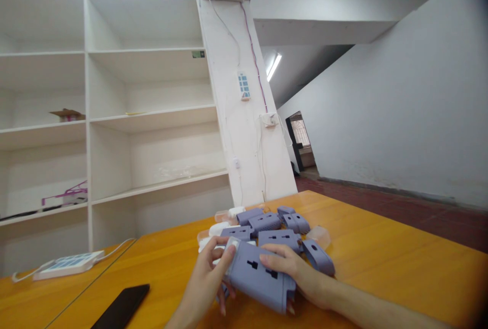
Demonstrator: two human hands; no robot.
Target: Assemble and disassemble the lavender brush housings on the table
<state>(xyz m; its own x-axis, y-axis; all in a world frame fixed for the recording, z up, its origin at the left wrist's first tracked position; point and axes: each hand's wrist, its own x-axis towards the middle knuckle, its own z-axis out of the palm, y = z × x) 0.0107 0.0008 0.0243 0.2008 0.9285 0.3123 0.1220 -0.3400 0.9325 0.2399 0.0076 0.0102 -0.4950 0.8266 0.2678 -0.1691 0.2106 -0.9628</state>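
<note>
A lavender plastic housing point(255, 280) with two black keyhole-shaped slots is held tilted above the table, between both hands. My left hand point(204, 273) grips its left end, the thumb lying on a pale, whitish piece point(235, 250) at that end. I cannot tell whether this piece is separate from the housing. My right hand point(305, 273) is closed round the right side, its fingers over the top face near one slot. Just beyond the hands lie several similar lavender housings point(280, 238). A lavender cap-like part point(319, 259) rests to the right, close to a clear plastic cover point(318, 236).
White pieces point(219, 228) and clear covers sit at the pile's left. A black phone-like slab point(124, 306) lies on the orange table point(381, 268) at front left. Behind it is a white power strip point(68, 265) with a cord. White shelves point(160, 194) stand beyond the table.
</note>
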